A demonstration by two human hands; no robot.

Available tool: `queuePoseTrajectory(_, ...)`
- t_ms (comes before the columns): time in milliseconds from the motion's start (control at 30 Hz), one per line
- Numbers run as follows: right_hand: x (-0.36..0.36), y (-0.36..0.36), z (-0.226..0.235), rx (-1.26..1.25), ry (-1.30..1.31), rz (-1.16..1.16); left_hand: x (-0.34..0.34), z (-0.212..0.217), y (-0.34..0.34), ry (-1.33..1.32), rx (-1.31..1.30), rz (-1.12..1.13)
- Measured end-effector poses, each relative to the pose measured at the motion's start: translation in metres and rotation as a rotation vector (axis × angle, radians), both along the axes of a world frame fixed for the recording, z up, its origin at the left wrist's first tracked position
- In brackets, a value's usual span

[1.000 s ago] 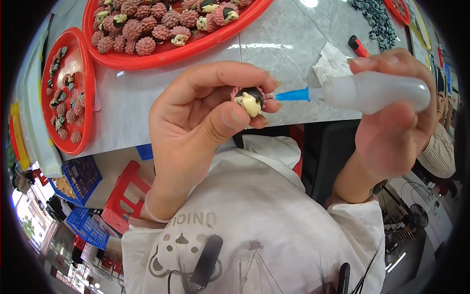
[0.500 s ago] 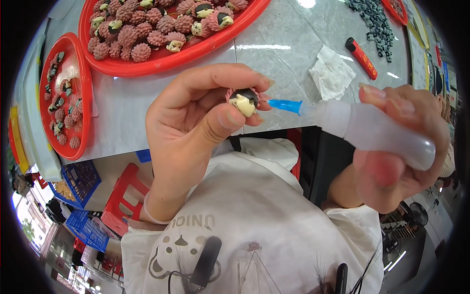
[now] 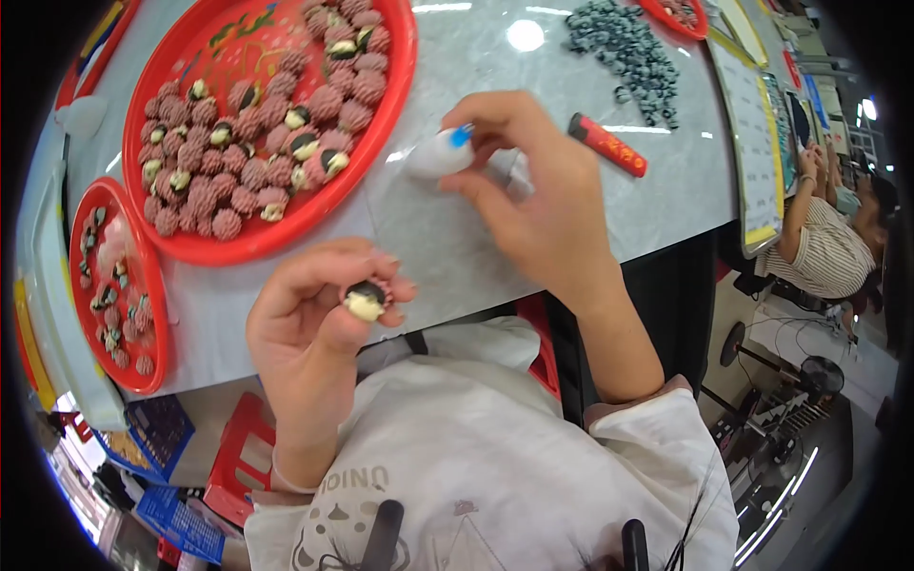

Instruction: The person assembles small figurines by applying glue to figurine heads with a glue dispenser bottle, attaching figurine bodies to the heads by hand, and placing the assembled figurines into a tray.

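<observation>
One tiny pink flower [image 3: 367, 301] sits pinched in your left hand [image 3: 309, 328], light and easy to crush, while your right hand [image 3: 533, 205] wraps the soft bottle [image 3: 440, 154].

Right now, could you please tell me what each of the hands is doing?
Left hand: closed on a small pink scaly shell piece with a cream and black centre.
Right hand: closed on a white plastic squeeze bottle with a blue nozzle.
</observation>
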State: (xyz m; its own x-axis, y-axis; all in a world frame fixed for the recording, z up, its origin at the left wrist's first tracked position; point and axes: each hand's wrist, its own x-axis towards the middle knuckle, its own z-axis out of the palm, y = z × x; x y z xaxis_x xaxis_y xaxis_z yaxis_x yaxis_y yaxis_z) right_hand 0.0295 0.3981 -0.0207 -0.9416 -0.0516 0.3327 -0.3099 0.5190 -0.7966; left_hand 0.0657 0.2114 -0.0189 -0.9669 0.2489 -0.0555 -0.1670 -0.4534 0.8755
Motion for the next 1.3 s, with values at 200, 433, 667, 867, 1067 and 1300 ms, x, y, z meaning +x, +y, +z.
queuePoseTrajectory(200,-0.009,0.072,0.024,0.391,0.02,-0.474,0.002,0.004,-0.006,0.018,-0.025,0.036)
queuePoseTrajectory(433,-0.008,0.085,0.015,0.461,-0.091,-0.439,-0.003,0.007,0.0,0.021,0.01,-0.018)
queuePoseTrajectory(667,0.015,0.068,0.028,-0.691,-0.247,-0.131,0.0,0.007,0.001,-0.016,0.037,-0.025)
queuePoseTrajectory(867,0.024,0.055,0.027,-0.833,-0.236,0.031,0.001,0.008,0.001,0.011,0.058,-0.052)
queuePoseTrajectory(1067,0.027,0.045,0.029,-0.894,-0.302,0.069,0.003,0.008,0.0,0.005,0.069,-0.044)
queuePoseTrajectory(1300,0.03,0.041,0.03,-1.061,-0.396,0.189,0.002,0.008,0.005,0.004,0.111,-0.088)
